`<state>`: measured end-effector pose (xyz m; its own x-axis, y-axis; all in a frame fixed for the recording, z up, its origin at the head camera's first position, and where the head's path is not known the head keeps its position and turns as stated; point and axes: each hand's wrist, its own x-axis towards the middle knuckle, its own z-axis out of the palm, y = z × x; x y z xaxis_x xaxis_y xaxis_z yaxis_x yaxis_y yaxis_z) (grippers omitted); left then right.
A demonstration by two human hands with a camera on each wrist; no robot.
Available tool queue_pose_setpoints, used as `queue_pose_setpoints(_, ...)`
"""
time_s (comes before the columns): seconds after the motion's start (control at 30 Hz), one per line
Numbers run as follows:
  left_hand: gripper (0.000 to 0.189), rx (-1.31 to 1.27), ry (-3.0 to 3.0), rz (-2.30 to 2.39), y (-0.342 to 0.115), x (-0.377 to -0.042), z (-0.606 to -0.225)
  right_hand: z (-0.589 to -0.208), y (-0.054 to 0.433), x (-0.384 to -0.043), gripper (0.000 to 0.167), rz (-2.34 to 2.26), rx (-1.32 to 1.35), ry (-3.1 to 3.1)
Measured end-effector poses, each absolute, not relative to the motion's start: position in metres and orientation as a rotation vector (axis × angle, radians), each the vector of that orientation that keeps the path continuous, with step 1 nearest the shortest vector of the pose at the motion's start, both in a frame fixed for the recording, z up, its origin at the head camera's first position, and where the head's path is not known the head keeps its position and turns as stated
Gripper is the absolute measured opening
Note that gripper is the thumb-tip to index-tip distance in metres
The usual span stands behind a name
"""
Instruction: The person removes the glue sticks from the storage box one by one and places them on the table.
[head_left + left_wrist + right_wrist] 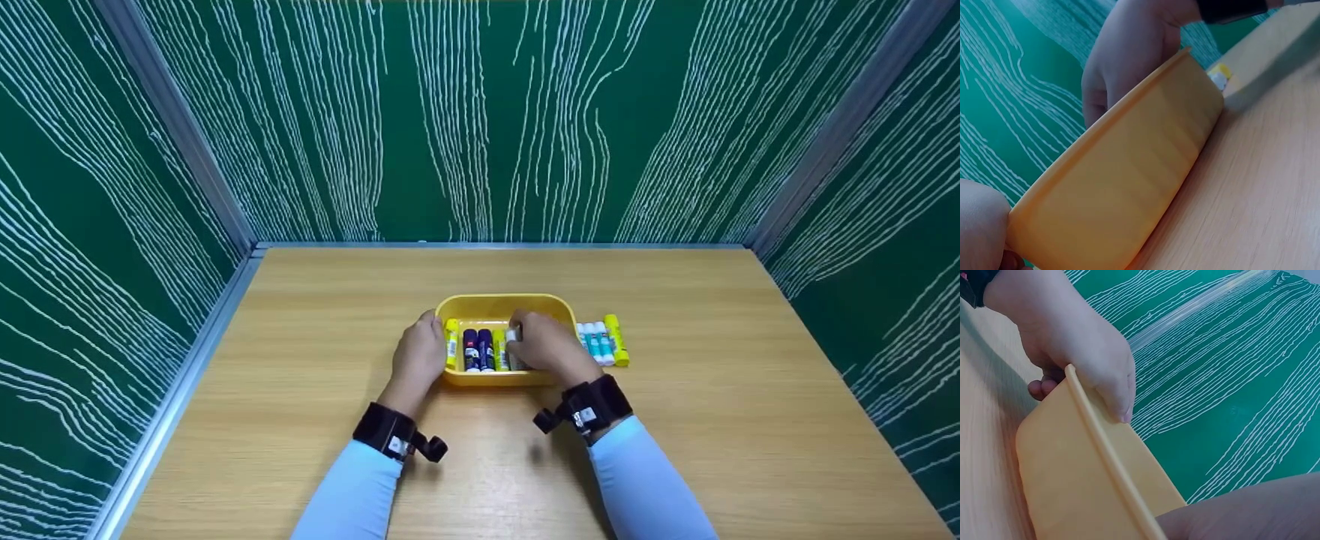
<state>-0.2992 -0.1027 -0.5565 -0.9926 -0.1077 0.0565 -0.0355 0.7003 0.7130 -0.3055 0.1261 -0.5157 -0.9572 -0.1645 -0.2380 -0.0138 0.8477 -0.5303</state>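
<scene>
A yellow plastic basket [495,379] sits on the table. My left hand [421,351] grips its left end wall, thumb and fingers on either side of the rim, as the right wrist view also shows. My right hand [553,346] reaches down into the basket and pinches a white-capped glue stick [514,351], partly hidden by the fingers. Left of that stick stand a yellow-green glue stick [500,351], two dark blue glue sticks [486,351] and, by the left wall, a yellow glue stick [451,343]. The basket wall [1129,174] hides the sticks in the left wrist view.
Just right of the basket, several white-and-teal glue sticks [596,343] lie side by side with a yellow glue stick [616,341] at the row's end. Green panels [525,150] with white wavy lines border the wooden table [337,285] at back and sides.
</scene>
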Motion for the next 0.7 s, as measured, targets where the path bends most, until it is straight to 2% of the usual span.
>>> queue_pose_setpoints(0.27,0.047,0.133,-2.814,-1.182,-0.103,-0.298,-0.555,-0.506,0.129,-0.302,0.033,-0.876,-0.145,2.717)
queue_pose_setpoints(0.57,0.048,0.14,-2.816,-1.197,-0.103,-0.299,-0.556,-0.5,0.129,-0.299,0.039,-0.899,-0.196,2.683)
queue_pose_setpoints(0.7,0.049,0.135,-2.822,-1.192,-0.103,-0.299,-0.556,-0.501,0.129,-0.298,0.046,-0.906,-0.251,2.693)
